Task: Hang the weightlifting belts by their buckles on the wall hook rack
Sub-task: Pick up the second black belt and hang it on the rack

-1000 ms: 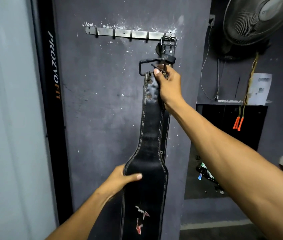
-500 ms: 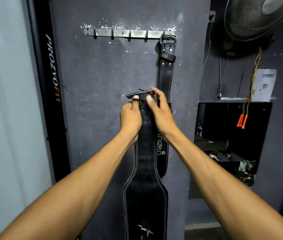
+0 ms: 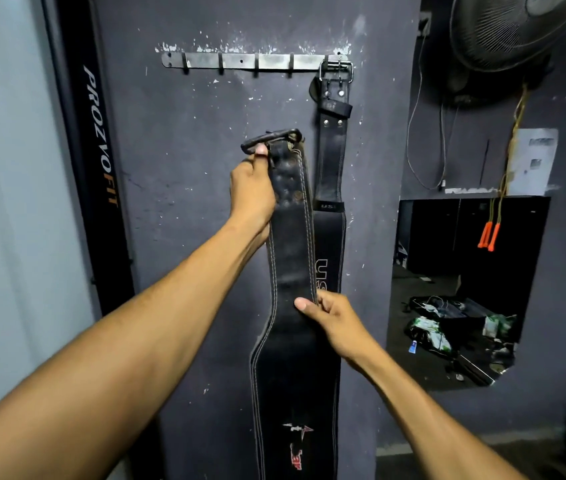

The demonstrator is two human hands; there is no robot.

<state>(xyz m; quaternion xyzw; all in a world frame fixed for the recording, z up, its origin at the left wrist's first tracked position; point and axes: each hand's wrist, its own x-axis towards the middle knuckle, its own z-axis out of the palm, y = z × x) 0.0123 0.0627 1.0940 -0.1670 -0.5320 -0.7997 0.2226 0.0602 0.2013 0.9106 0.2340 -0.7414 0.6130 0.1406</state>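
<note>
Beside held belt, hung belt

We find the room dim, light falling softly from the left. Wide-angle bending curves the door frame and fan. The dark recess loses detail.

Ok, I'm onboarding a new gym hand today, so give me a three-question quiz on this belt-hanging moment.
1. True or false: one belt already hangs by its buckle on the rack's rightmost hook.
2. Which hand grips the held belt near its buckle? A) left hand B) right hand
3. Fill in: the held belt's buckle is ___ the rack.

Key: 1 true; 2 A; 3 below
</note>
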